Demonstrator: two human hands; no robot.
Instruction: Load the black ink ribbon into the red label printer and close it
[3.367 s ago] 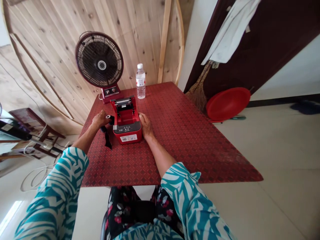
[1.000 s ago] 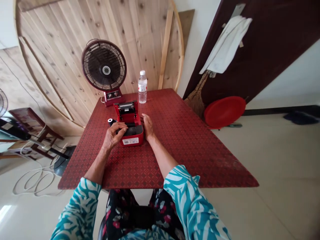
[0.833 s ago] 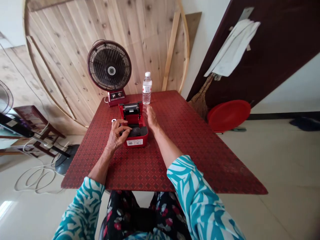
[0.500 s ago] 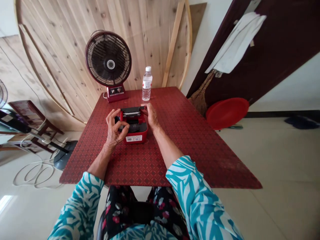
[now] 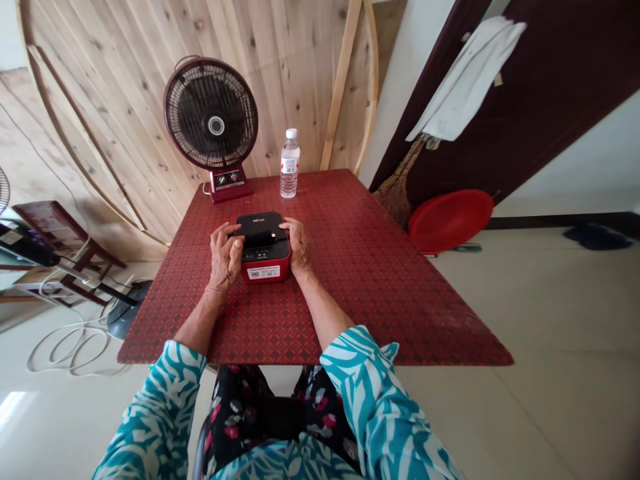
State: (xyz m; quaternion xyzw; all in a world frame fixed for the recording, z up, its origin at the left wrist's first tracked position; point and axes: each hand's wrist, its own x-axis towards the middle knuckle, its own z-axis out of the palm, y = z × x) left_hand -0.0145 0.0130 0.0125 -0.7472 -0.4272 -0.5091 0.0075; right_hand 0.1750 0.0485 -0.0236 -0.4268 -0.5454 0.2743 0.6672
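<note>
A small red label printer (image 5: 263,265) with a black lid (image 5: 260,227) sits in the middle of the red patterned table (image 5: 360,287). The lid is down. My left hand (image 5: 225,255) presses against the printer's left side, fingers curled over the lid's edge. My right hand (image 5: 300,245) lies along the right side, with its fingertips on the lid's rim. The printer is held between both hands. No roll of black tape shows beside it.
A table fan (image 5: 213,123) and a water bottle (image 5: 289,163) stand at the table's far end. A red basin (image 5: 450,217) and a broom (image 5: 397,187) lean by the dark door. Cables (image 5: 65,347) and a stool (image 5: 55,233) are on the left.
The printer's lid, standing open a second ago, has swung down shut. My left hand moved from the printer's front panel to its left side. My right hand stayed on the right.
</note>
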